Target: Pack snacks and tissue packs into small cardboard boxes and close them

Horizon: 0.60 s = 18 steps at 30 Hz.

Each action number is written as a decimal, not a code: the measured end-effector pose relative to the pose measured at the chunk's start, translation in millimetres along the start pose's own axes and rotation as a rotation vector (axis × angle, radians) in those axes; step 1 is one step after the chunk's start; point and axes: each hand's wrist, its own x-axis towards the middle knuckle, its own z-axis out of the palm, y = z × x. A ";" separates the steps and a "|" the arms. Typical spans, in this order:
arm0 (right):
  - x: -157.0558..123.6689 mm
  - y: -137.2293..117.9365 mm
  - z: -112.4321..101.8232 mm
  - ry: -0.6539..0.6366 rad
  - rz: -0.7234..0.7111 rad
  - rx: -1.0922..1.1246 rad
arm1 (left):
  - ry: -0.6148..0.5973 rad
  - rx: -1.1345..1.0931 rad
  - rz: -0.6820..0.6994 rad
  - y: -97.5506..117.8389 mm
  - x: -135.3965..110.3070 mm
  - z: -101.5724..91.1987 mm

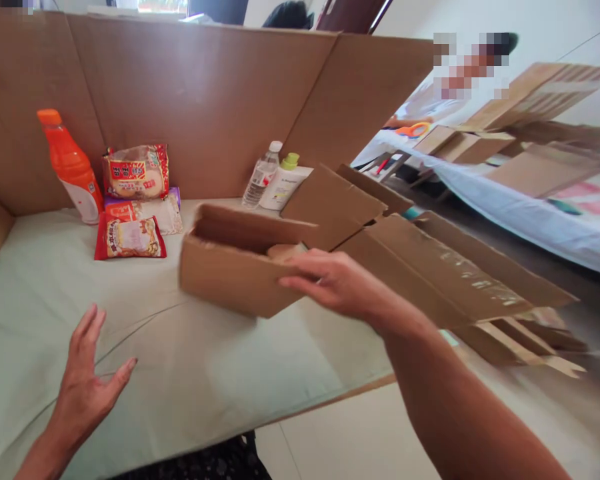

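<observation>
My right hand (337, 283) grips the near right corner of a small open cardboard box (230, 273), with the thumb outside and the fingers over the rim. The box looks tilted and slightly blurred over the pale green cloth; whether it touches the cloth I cannot tell. Its inside is mostly hidden by the front wall. Over the cloth at the lower left, my left hand (87, 373) is held with thumb and fingers apart, holding nothing. Beyond it lie a red snack packet (130, 238), a clear-fronted bag of crackers (136, 173) and a flat purple-and-white packet (167, 212).
An orange bottle (73, 163) leans at the back left. A clear water bottle (263, 175) and a white tube with a green cap (285, 183) stand near the cardboard back wall (205, 100). Larger open cartons (430, 267) lie at the right. Another person (460, 80) is beyond the wall.
</observation>
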 end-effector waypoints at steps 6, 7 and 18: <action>14.4 -99.0 47.7 -0.117 -0.339 0.232 | 0.089 -0.190 0.158 37.0 20.7 -44.6; 18.1 -105.1 49.8 -0.141 -0.360 0.285 | 0.104 -0.180 0.181 38.4 21.0 -49.9; 106.2 -125.0 26.3 -0.713 -0.341 0.257 | 0.006 -0.025 0.361 32.3 44.8 -68.3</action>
